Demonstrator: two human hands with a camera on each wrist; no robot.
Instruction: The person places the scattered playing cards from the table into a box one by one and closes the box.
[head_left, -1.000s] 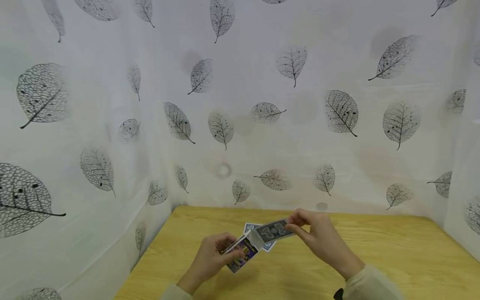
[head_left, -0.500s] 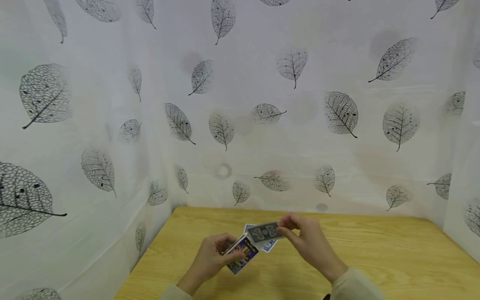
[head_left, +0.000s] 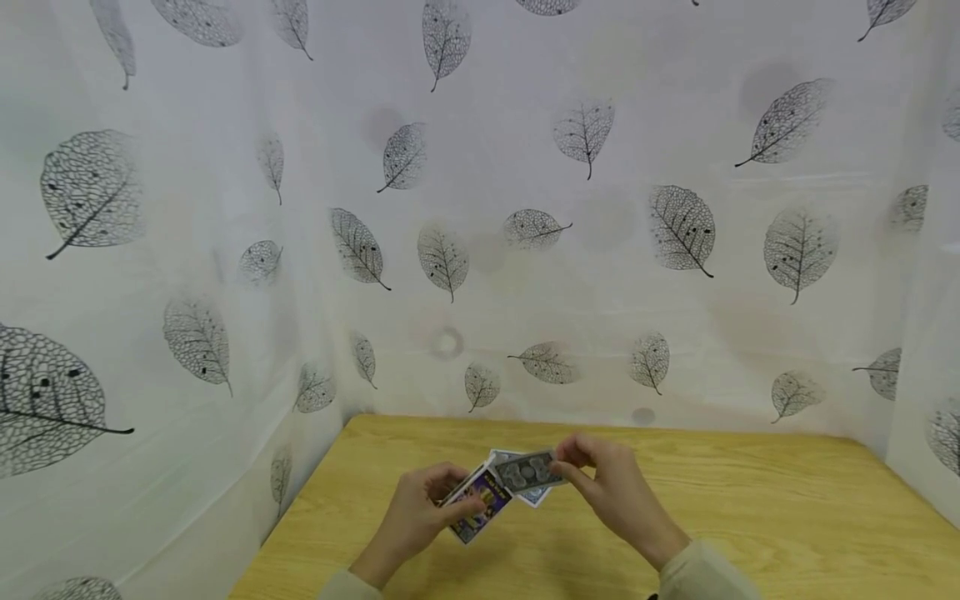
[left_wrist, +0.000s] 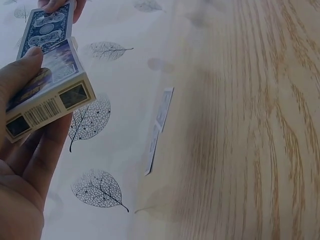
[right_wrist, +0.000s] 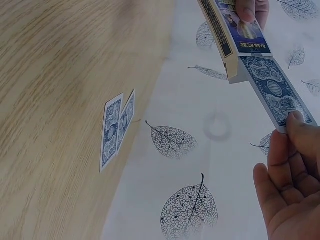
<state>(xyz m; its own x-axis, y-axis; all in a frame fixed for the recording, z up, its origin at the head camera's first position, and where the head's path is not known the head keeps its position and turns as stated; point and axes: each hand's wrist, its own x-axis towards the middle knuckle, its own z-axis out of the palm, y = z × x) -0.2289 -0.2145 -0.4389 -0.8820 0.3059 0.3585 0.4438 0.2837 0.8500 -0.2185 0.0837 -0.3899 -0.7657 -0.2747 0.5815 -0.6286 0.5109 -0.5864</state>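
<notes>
In the head view my left hand (head_left: 408,518) grips a playing-card box (head_left: 491,493) with a purple picture on its face, thumb across the front. The box tilts up to the right, and its barcode end (left_wrist: 49,106) faces the left wrist camera. My right hand (head_left: 618,492) pinches the outer end of a blue-grey patterned playing card (right_wrist: 274,89) between thumb and fingers. The card's other end lies at the open mouth of the box, just under the printed face's edge in the right wrist view. A pale flap (right_wrist: 240,75) sticks out beside it.
Two playing cards (right_wrist: 111,132) lie back up and overlapping on the wooden table (head_left: 712,483), behind the held card in the head view. A white curtain (head_left: 495,300) with leaf prints stands along the table's back and left sides.
My right hand has moved left and slightly down, bringing the card from beside the box to its open mouth. My left hand and the box have stayed nearly still.
</notes>
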